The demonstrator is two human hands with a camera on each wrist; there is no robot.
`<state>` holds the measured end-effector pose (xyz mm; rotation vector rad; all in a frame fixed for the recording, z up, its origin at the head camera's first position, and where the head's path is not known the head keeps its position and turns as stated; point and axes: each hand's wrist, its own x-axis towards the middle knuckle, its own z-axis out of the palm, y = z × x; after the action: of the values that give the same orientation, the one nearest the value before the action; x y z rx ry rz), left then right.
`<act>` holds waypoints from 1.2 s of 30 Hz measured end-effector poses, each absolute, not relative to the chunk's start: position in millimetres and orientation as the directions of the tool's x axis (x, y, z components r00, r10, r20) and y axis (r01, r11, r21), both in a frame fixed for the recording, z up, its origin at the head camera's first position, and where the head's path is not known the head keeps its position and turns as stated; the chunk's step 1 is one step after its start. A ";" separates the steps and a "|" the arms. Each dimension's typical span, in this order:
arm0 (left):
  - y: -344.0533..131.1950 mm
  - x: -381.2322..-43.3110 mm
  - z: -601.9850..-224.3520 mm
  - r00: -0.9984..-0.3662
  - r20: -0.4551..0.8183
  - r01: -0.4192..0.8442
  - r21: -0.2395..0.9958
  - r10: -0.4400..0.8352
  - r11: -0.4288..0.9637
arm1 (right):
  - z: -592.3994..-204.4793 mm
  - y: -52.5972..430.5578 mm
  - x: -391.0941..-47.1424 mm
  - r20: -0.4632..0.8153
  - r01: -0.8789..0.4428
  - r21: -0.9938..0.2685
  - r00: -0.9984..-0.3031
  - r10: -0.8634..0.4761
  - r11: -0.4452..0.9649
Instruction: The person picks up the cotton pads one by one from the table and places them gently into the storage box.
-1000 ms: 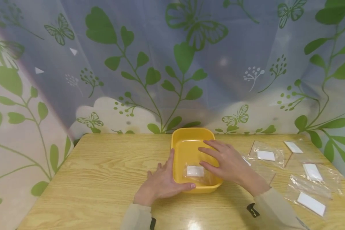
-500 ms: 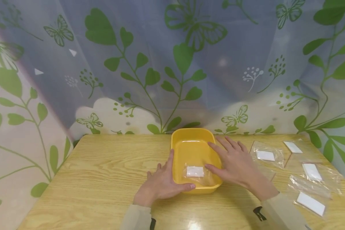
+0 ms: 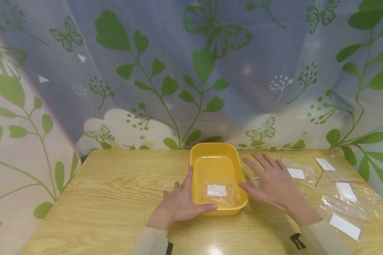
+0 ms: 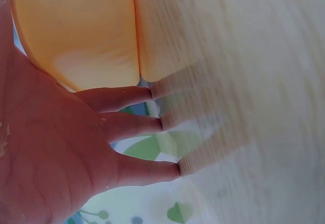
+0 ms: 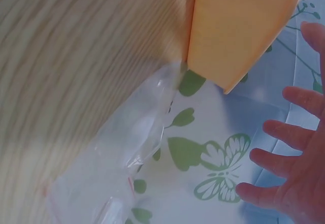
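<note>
A yellow plastic bin [image 3: 215,164] sits on the wooden table, and a clear bag with a white block [image 3: 216,191] lies at its near end. My left hand [image 3: 180,205] rests against the bin's left side, thumb along the near rim. In the left wrist view, straight fingers [image 4: 137,125] reach down to the tabletop beside the bin. Over the bin's right side hovers my right hand [image 3: 276,186], fingers spread, holding nothing. A clear bag [image 5: 127,122] lies beneath it in the right wrist view, partly hidden by the hand in the head view.
To the right lie several clear zip bags with white blocks, among them a far bag [image 3: 325,164], a middle bag [image 3: 346,192] and a near bag [image 3: 345,226]. Behind the table [image 3: 121,184] hangs a leaf-patterned curtain [image 3: 166,71].
My right hand has moved from above the bin's inside out to the right, toward the bags. My left hand and the bin have stayed in place.
</note>
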<state>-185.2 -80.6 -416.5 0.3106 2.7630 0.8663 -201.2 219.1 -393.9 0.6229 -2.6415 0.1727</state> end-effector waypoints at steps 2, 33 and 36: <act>-80.7 -185.0 -416.8 -0.952 -0.149 0.134 0.581 0.267 0.802 | -393.9 222.3 -200.0 0.423 -0.445 -0.040 -0.819 -0.388 0.895; -80.3 -188.3 -411.5 -0.950 -0.135 0.148 0.599 0.282 0.787 | -397.0 288.5 -195.0 0.451 -0.386 -0.080 -0.836 -0.312 0.919; -80.4 -188.9 -411.6 -0.949 -0.129 0.155 0.598 0.286 0.786 | -399.2 292.4 -194.8 0.443 -0.386 -0.079 -0.839 -0.315 0.919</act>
<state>-188.9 -80.4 -411.6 0.3461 2.7640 0.8984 -194.8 292.4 -399.2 0.5081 -2.6481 0.2295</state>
